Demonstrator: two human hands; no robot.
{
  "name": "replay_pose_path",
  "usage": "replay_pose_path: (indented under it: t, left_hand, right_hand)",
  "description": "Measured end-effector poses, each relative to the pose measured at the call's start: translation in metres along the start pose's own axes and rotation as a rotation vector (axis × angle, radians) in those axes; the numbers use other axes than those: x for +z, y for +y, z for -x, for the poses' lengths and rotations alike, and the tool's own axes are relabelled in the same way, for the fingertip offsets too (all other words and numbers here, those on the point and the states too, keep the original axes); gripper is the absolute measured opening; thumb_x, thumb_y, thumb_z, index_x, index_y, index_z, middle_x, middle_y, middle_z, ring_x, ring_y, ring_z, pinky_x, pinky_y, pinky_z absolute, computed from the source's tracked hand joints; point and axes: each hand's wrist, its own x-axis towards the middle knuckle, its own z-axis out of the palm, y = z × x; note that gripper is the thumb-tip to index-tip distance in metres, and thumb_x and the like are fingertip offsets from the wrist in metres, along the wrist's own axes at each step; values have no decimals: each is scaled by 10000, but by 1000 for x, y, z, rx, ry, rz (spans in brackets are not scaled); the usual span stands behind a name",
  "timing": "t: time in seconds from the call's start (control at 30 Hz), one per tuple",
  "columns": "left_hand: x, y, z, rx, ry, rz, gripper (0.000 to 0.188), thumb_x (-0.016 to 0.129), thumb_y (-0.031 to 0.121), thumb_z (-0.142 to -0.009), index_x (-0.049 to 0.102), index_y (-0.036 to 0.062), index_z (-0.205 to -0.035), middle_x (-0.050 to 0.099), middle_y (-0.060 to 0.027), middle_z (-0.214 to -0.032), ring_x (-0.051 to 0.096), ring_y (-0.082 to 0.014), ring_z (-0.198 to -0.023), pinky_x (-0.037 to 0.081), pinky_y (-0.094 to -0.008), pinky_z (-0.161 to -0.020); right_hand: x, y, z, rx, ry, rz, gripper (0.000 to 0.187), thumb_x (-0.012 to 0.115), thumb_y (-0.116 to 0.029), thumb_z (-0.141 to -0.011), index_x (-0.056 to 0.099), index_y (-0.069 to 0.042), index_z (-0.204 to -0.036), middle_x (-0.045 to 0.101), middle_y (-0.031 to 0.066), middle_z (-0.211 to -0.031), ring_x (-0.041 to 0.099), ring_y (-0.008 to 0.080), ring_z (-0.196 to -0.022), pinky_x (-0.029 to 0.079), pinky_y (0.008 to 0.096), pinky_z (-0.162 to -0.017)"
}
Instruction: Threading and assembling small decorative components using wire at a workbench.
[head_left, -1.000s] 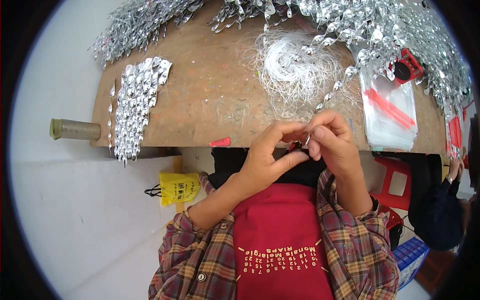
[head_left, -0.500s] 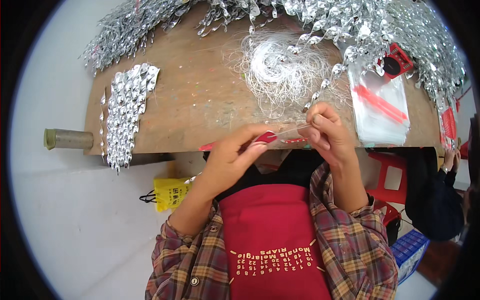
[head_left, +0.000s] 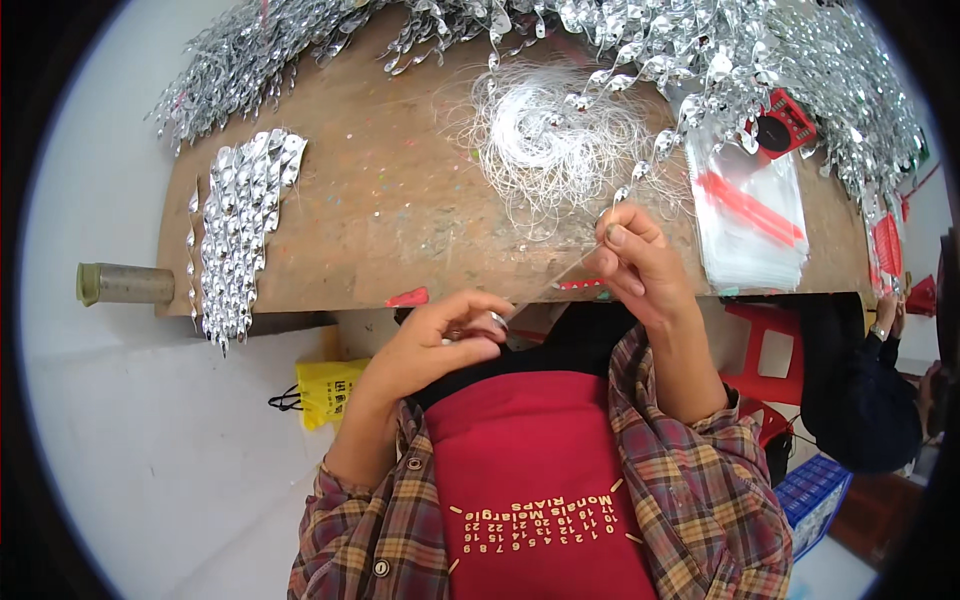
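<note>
A loose, tangled heap of white line (head_left: 545, 125) lies on the worn brown table (head_left: 350, 230), and the work is on the person's side of it, by the table edge. The right hand (head_left: 645, 265), nearer than the heap and a little to its right, has thumb and forefinger pinched together on a thin pale line (head_left: 573, 267), which runs down slantwise to the left hand. The left hand (head_left: 430, 340), nearer still and to the heap's left, curls its fingers around a small shiny piece (head_left: 498, 320), mostly hidden in the grip; what it is cannot be told. A twisted silver strand (head_left: 640, 171) trails past the heap's right side, its near end beside the right fingertips; whether it touches them is unclear. The line looks almost weightless, limp when slack, smooth and apt to slip or snarl, so a firm fingertip pinch close to its end should suit it best. The strand seems light and springy, its foil-like twists likely easy to crease; holding it by its narrow end would spare them. More silver strands (head_left: 235, 235) lie side by side to the heap's left, and a stack of clear bags (head_left: 750, 240) sits to its right.
</note>
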Motion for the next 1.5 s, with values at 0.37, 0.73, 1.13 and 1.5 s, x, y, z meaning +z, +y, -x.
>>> replay_pose_path:
  t: [0.37, 0.73, 1.13, 1.5]
  left_hand:
    - [38, 17, -36, 151, 40, 98, 283, 610, 125, -829, 505, -3, -1059, 564, -69, -875, 558, -135, -818, 452, -257, -731]
    - [45, 16, -35, 148, 211, 153, 103, 567, 95, -863, 563, 13, -926, 548, 25, -756, 482, -31, -635, 384, -172, -571]
    - [49, 12, -44, 398, 502, -319, 56, 581, 27, -816, 580, -24, -839, 582, -80, -664, 553, -68, -567, 415, -213, -477]
    - [51, 15, -38, 262, 369, 246, 137, 568, 94, -869, 604, 3, -966, 625, -31, -807, 569, -55, -686, 459, -176, -573]
  right_hand:
    - [25, 3, 5, 110, -97, 10, 64, 541, -96, -866, 528, -35, -882, 563, 72, -671, 436, 32, -459, 242, 123, -352]
    - [28, -14, 10, 21, -50, 382, 77, 546, -99, -864, 556, -38, -908, 580, 30, -728, 469, 37, -487, 285, 157, -387]
    - [48, -5, 11, -736, -43, 1643, 196, 679, -11, -676, 629, -69, -856, 603, 31, -744, 537, 192, -631, 384, 295, -600]
    - [48, 5, 11, -281, 13, 426, 50, 598, -47, -808, 584, -29, -852, 564, 69, -950, 532, 142, -883, 410, 291, -834]
